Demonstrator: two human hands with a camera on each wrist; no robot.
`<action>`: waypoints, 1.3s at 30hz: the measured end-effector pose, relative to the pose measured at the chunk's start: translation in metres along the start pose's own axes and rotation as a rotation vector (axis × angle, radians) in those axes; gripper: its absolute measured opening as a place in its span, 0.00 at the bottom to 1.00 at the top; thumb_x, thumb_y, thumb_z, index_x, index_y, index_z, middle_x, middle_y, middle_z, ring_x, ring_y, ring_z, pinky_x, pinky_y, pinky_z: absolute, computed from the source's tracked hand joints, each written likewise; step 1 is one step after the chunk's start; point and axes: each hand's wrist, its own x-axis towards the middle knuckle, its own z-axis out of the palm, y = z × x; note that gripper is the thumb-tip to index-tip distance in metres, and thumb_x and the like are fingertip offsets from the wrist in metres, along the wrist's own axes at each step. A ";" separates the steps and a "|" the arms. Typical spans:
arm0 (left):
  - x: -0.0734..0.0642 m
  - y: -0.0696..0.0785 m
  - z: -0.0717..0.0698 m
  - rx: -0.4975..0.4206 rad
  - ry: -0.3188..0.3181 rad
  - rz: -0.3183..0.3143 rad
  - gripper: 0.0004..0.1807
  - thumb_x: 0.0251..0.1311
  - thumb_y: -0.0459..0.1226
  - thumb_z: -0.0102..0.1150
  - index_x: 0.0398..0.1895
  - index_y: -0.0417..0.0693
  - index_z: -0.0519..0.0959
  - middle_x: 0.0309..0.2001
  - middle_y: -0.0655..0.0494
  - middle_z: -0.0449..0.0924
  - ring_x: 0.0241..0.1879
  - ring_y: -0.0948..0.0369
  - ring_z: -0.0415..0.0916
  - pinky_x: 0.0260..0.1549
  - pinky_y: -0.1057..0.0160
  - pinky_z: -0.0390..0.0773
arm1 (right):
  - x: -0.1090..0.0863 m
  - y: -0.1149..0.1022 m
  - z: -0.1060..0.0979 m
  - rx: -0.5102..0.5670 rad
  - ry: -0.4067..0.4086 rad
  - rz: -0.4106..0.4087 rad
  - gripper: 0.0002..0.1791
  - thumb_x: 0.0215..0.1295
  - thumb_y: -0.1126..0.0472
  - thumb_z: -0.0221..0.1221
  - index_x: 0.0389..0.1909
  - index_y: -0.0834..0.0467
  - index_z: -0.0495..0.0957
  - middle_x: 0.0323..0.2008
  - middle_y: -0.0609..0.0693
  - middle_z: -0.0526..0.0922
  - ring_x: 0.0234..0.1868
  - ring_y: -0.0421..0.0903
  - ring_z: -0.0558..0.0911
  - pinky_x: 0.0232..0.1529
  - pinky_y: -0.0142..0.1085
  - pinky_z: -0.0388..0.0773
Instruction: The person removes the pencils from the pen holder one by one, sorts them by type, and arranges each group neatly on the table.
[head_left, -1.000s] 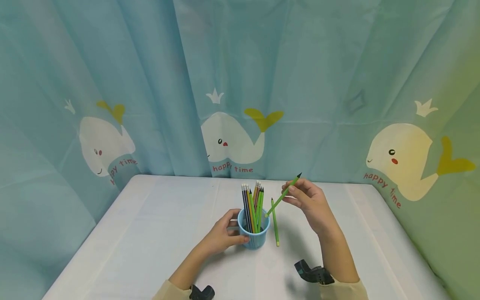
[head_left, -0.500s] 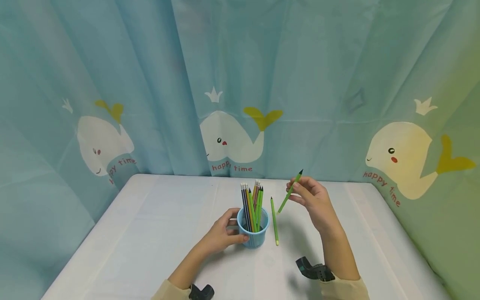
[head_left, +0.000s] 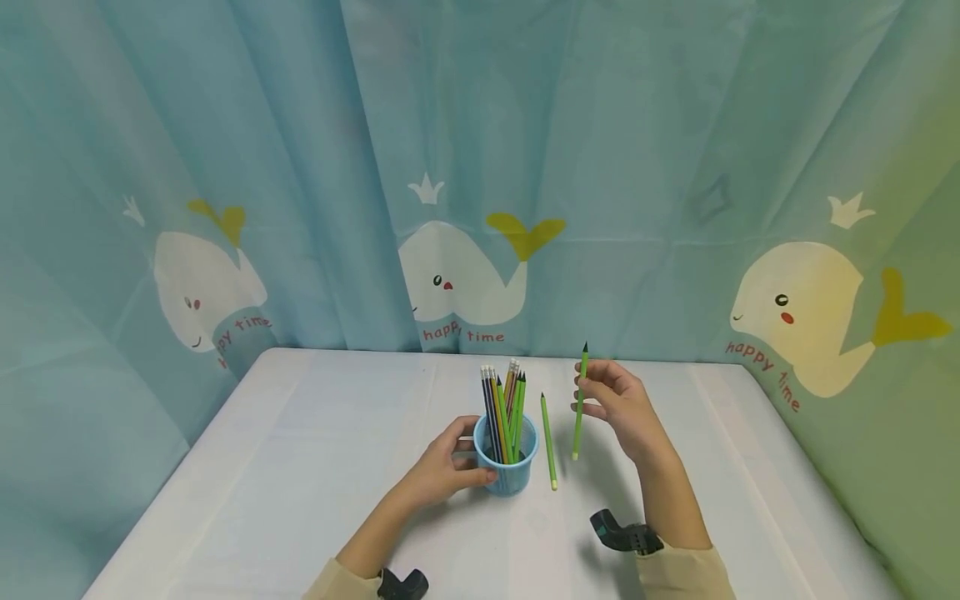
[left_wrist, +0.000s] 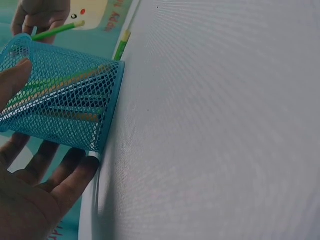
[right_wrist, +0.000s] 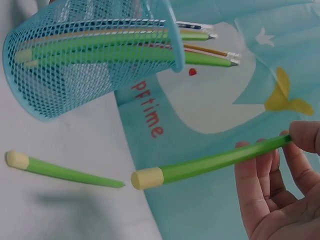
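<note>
In the head view a blue mesh pencil cup (head_left: 510, 481) stands upright on the table, holding several green, dark and striped pencils (head_left: 495, 417). My left hand (head_left: 441, 477) grips the cup's left side, thumb in front and fingers behind. The left wrist view shows the mesh wall (left_wrist: 65, 95) between thumb and fingers. To the right of the cup, above the table, my right hand (head_left: 621, 410) pinches a green pencil (head_left: 577, 433), black point up. Its pale end (right_wrist: 147, 178) hangs free in the right wrist view. Another green pencil (head_left: 549, 446) lies between cup and right hand.
The white table (head_left: 300, 467) ends at a blue-green curtain (head_left: 637, 167) printed with whales. A dark band with a bulky piece (head_left: 626, 533) sits on the right wrist, and a similar one (head_left: 403, 585) on the left.
The pencil in my right hand has swung from a slant over the cup's rim to nearly upright, its lower end now away from the cup. My left hand and the cup stay put.
</note>
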 end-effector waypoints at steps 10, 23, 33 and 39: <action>0.001 -0.003 0.000 -0.001 -0.001 -0.014 0.41 0.53 0.35 0.74 0.70 0.46 0.63 0.65 0.43 0.69 0.62 0.45 0.73 0.56 0.54 0.81 | 0.005 0.015 -0.001 -0.069 0.022 0.060 0.17 0.67 0.69 0.57 0.56 0.65 0.72 0.41 0.54 0.76 0.42 0.49 0.82 0.44 0.41 0.87; -0.001 -0.002 -0.001 -0.019 -0.007 -0.007 0.42 0.54 0.34 0.74 0.70 0.44 0.62 0.65 0.42 0.68 0.62 0.44 0.73 0.55 0.56 0.82 | 0.008 0.035 -0.002 -0.139 0.056 0.158 0.22 0.69 0.66 0.57 0.63 0.64 0.68 0.41 0.51 0.78 0.42 0.44 0.82 0.42 0.37 0.86; -0.001 -0.003 0.000 -0.018 -0.003 -0.010 0.41 0.53 0.34 0.74 0.70 0.44 0.63 0.65 0.42 0.68 0.63 0.44 0.73 0.56 0.57 0.81 | 0.010 0.049 -0.001 -0.131 0.074 0.192 0.25 0.69 0.66 0.58 0.65 0.63 0.67 0.40 0.51 0.79 0.41 0.45 0.82 0.41 0.40 0.87; 0.000 -0.002 0.000 -0.023 -0.008 -0.008 0.41 0.53 0.34 0.74 0.70 0.44 0.63 0.65 0.41 0.68 0.63 0.43 0.72 0.57 0.56 0.81 | 0.012 0.055 0.000 -0.147 0.094 0.218 0.24 0.67 0.67 0.59 0.63 0.61 0.69 0.40 0.52 0.79 0.42 0.46 0.82 0.42 0.41 0.87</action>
